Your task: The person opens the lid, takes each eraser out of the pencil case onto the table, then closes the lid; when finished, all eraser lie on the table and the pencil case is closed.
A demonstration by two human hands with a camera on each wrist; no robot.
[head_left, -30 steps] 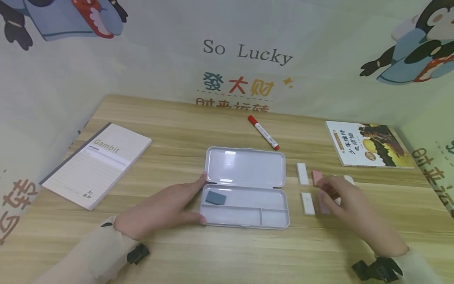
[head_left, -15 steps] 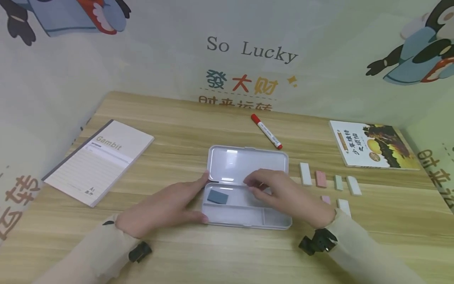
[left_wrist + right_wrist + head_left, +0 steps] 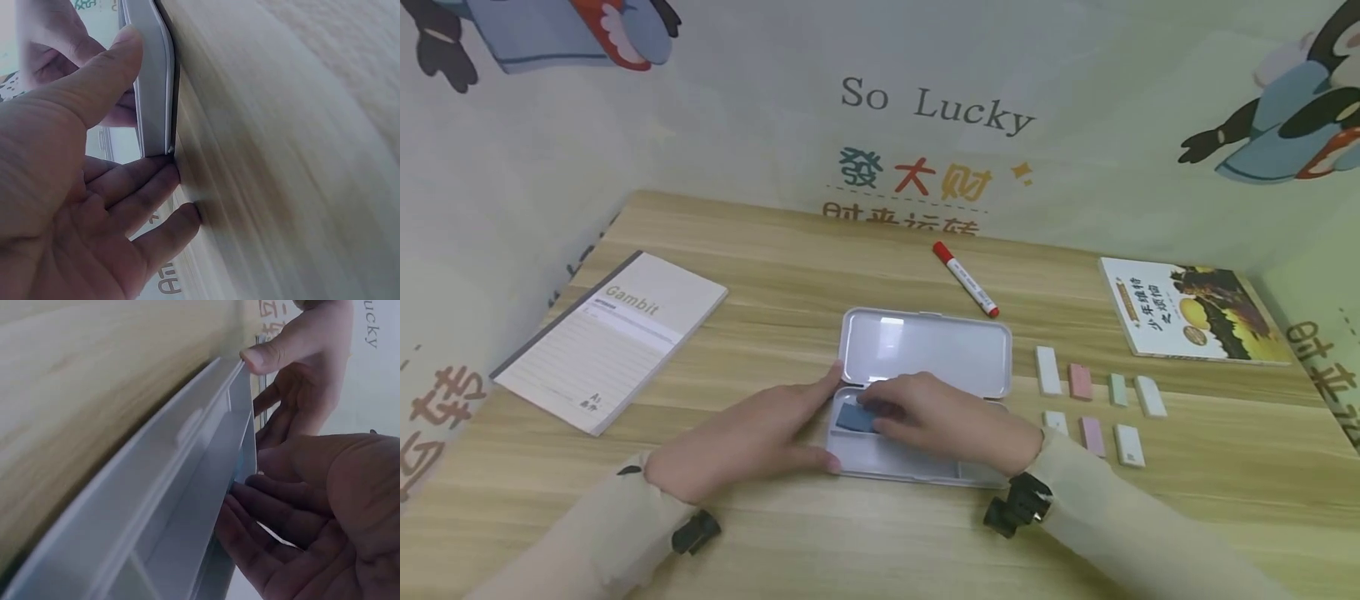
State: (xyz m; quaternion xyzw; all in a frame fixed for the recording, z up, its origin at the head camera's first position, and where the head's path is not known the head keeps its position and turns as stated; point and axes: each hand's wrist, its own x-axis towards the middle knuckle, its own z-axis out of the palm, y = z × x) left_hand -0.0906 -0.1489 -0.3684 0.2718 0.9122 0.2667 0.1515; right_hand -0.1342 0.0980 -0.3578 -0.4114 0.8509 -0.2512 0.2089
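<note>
Wooden desk [image 3: 790, 275] under a cartoon-printed backdrop is what you are working on, and nearest you your left hand [image 3: 741, 442] braces the left end of the open pencil case [image 3: 925, 350], thumb on its near corner and forefinger along the hinge corner, fingers fairly straight and pressing rather than curled round anything. Your right hand [image 3: 940, 417] lies inside the case tray, reaching leftward across it, its fingertips [image 3: 874, 406] resting on the blue eraser [image 3: 850, 419]; from the head view you cannot tell whether they pinch it or merely touch it, and the right wrist view hides the eraser behind the tray wall. The eraser sits at the left end of the upper compartment, directly beyond your right fingertips and just beside your left thumb, its long side running with the long axis of the case, so both hands are equally close. Off to the right of your right wrist lie 7 small erasers [image 3: 1093, 400] in 2 rows, well apart from the case. Farther back rest the red marker [image 3: 966, 280], the notebook [image 3: 613, 337] and the picture book [image 3: 1191, 308].
</note>
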